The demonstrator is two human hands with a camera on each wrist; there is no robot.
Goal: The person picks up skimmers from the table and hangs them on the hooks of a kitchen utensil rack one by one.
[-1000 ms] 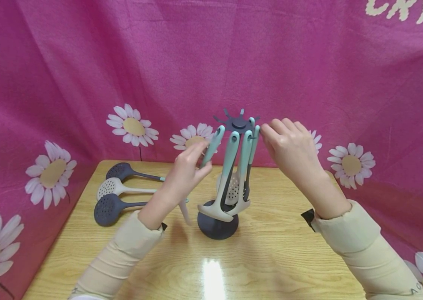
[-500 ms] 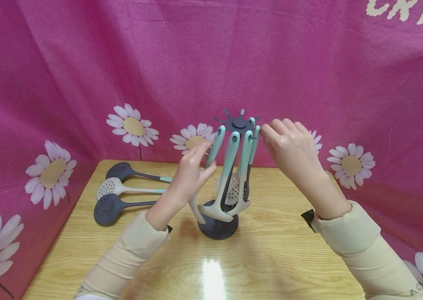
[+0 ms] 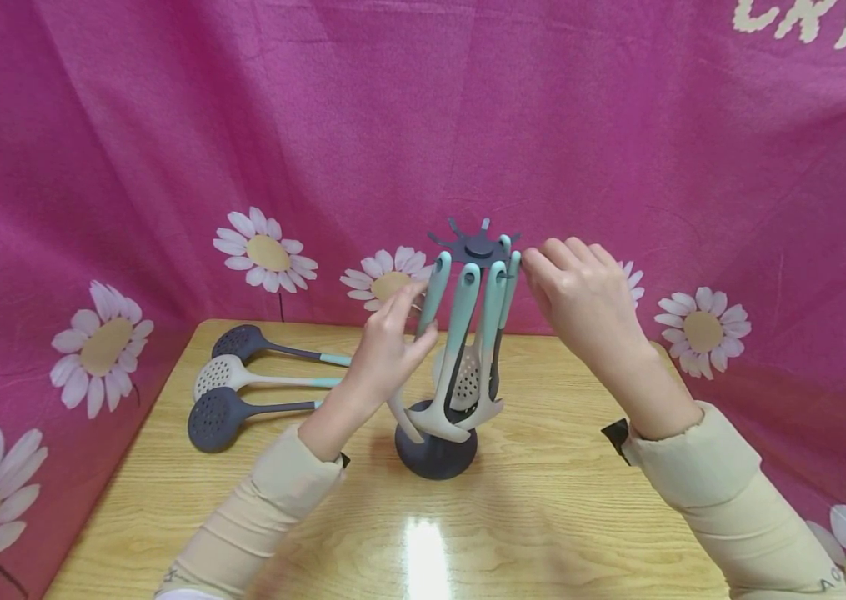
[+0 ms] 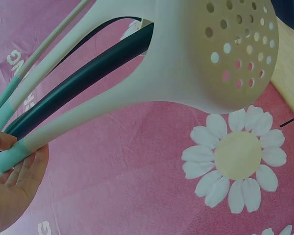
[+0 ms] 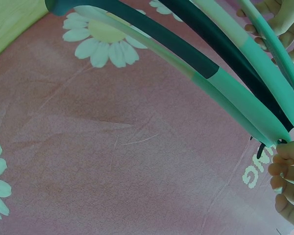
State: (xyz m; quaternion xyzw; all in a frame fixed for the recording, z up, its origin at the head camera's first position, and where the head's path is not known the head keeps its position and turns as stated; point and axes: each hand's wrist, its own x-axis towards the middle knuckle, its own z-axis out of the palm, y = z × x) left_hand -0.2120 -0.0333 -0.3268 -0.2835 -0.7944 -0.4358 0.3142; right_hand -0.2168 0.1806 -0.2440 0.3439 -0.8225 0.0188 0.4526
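On a dark rack [image 3: 433, 454] hang several utensils with mint handle ends. At its left side the left hand [image 3: 373, 350] holds the mint handle [image 3: 433, 287] of a pale utensil between thumb and fingers; the left wrist view shows that hand [image 4: 17, 181] around the handle and a pale perforated head [image 4: 240, 44]. The right hand [image 3: 588, 300], fingers curled, is at the rack's upper right, against the top of a mint handle [image 3: 511, 283]. In the right wrist view its fingertips [image 5: 287, 186] meet a handle's end [image 5: 255, 107], with a mint bit showing between them.
Left of the rack lie a dark skimmer [image 3: 238, 342], a pale skimmer [image 3: 218, 375] and another dark one [image 3: 216, 419] on the wooden table [image 3: 543, 500]. A pink cloth [image 3: 362, 125] with daisies stands behind and at the sides.
The left hand has moved right with the pale utensil, bringing its handle upright close to the rack and its lower end beside the other hanging utensils. The right hand has stayed in place.
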